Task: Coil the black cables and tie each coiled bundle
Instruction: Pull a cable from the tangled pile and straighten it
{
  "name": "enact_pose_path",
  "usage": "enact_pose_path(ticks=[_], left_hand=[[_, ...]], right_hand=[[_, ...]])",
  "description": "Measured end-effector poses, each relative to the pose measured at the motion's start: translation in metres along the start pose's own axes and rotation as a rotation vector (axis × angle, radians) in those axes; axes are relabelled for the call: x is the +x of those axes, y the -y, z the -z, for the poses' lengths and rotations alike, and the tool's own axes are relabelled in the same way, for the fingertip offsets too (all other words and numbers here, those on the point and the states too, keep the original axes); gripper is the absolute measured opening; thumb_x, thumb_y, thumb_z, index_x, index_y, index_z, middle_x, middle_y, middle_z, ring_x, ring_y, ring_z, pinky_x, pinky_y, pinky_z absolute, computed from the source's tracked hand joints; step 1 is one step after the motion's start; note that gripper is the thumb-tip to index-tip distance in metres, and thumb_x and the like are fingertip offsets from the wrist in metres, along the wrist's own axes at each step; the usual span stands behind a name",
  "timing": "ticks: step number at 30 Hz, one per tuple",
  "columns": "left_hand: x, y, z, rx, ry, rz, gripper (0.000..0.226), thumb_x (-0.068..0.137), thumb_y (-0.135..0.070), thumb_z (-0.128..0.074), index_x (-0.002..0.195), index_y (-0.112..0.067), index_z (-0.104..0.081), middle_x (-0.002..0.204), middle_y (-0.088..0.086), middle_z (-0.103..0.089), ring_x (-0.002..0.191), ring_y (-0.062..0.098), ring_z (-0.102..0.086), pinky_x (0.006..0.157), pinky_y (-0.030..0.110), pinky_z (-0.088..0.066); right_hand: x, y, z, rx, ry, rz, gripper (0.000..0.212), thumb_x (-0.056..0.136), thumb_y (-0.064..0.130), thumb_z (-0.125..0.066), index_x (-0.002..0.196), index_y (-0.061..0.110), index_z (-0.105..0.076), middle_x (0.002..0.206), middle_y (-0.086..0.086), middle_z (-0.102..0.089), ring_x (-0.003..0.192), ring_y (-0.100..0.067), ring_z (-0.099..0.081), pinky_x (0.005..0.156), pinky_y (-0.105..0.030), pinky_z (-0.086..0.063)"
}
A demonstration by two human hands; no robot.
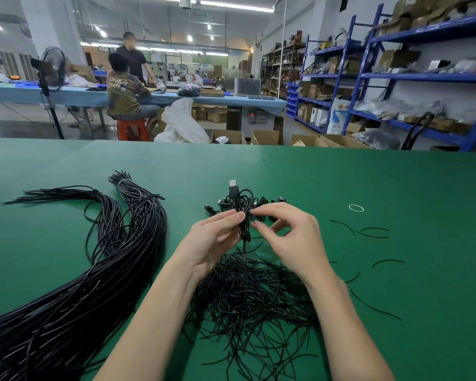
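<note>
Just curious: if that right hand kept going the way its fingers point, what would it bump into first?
Probably the coiled black USB cable held by the left hand; the right hand points leftward and already nearly touches it, though depth is unclear.

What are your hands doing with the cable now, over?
Left hand grips coiled cable. Right hand pinches tie at its middle. Loose tie pile below, nothing blocking.

The table [368, 182] was green, the cables [94, 284] and loose ties [253, 298] black, the plug [232, 184] silver-tipped, the rubber band [356, 207] white, the shelves [423, 77] blue, the stool [132, 129] red.
</note>
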State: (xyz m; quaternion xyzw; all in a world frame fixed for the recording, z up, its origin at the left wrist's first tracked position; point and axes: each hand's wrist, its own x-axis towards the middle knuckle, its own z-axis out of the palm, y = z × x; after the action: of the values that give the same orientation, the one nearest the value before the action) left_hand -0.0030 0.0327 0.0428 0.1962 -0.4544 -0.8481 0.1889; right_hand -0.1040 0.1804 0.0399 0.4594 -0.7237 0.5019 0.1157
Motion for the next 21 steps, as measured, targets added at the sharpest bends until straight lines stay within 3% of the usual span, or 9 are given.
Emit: enact_pose_path(ticks=[4,7,9,11,13,15,19,21], left_hand=[[-0.001,-0.001,0.001,0.035,0.034,-0.009,0.056,0.053,-0.017,-0.086,0.106,-0.006,-0.073,0.095,0.008,-0.076,0.084,0.015,-0.068,0.083,0.027,-0.055],[-0.002,0.000,0.001,0.074,0.050,-0.052,0.060,0.057,-0.017,-0.086,0.112,-0.002,-0.070,0.101,0.011,-0.076,0.086,0.015,-0.072,0.080,0.026,-0.056],[-0.003,0.001,-0.001,0.133,0.033,-0.109,0.060,0.057,-0.019,-0.087,0.112,0.000,-0.070,0.105,0.014,-0.076,0.097,0.021,-0.073,0.086,0.026,-0.055],[-0.004,0.001,-0.003,0.195,0.020,-0.167,0.059,0.055,-0.021,-0.087,0.109,0.000,-0.072,0.104,0.015,-0.076,0.103,0.026,-0.072,0.090,0.028,-0.054],[-0.005,-0.001,-0.005,0.219,0.018,-0.184,0.056,0.053,-0.023,-0.087,0.104,-0.002,-0.073,0.102,0.015,-0.076,0.100,0.025,-0.073,0.089,0.029,-0.054],[-0.005,-0.004,-0.004,0.184,0.032,-0.138,0.052,0.056,-0.018,-0.086,0.103,-0.002,-0.073,0.102,0.016,-0.076,0.093,0.022,-0.073,0.085,0.027,-0.056],[-0.005,-0.004,-0.003,0.057,0.035,0.008,0.055,0.057,-0.015,-0.084,0.109,-0.004,-0.071,0.102,0.011,-0.076,0.089,0.017,-0.068,0.079,0.025,-0.055],[-0.004,-0.002,-0.003,0.033,0.024,0.054,0.053,0.055,-0.016,-0.084,0.106,-0.009,-0.071,0.096,0.006,-0.077,0.087,0.014,-0.068,0.077,0.024,-0.053]], right_hand=[[0.000,0.000,0.004,-0.057,-0.030,0.045,0.013,0.084,0.049,-0.074,0.095,0.043,-0.077,0.101,0.031,-0.070,0.069,-0.009,-0.067,0.064,-0.025,-0.051],[-0.002,0.003,-0.003,-0.015,-0.088,-0.071,0.009,0.084,0.044,-0.075,0.079,0.037,-0.079,0.082,0.023,-0.073,0.063,-0.006,-0.063,0.061,-0.026,-0.051],[0.001,0.008,-0.010,0.212,-0.088,-0.356,0.012,0.085,0.029,-0.079,0.074,0.030,-0.080,0.069,0.012,-0.073,0.054,-0.001,-0.055,0.054,-0.020,-0.045],[0.004,0.013,-0.011,0.639,-0.004,-0.776,0.007,0.085,0.016,-0.077,0.078,0.017,-0.078,0.069,0.005,-0.073,0.051,-0.003,-0.048,0.045,-0.015,-0.035],[0.004,0.016,-0.009,1.025,0.091,-1.019,0.004,0.081,0.012,-0.076,0.082,0.008,-0.074,0.071,0.001,-0.070,0.047,-0.003,-0.042,0.036,-0.013,-0.026],[0.002,0.015,-0.006,1.028,0.149,-0.954,0.006,0.081,0.016,-0.076,0.085,0.011,-0.075,0.075,0.003,-0.073,0.049,-0.003,-0.046,0.036,-0.012,-0.027],[0.004,0.009,0.009,0.405,0.120,-0.425,0.023,0.090,0.012,-0.075,0.107,0.028,-0.075,0.099,0.011,-0.079,0.063,-0.004,-0.062,0.058,-0.014,-0.049],[0.003,0.003,0.014,0.211,0.091,-0.219,0.030,0.086,0.013,-0.079,0.105,0.036,-0.075,0.102,0.020,-0.076,0.064,-0.003,-0.064,0.068,-0.010,-0.050]])
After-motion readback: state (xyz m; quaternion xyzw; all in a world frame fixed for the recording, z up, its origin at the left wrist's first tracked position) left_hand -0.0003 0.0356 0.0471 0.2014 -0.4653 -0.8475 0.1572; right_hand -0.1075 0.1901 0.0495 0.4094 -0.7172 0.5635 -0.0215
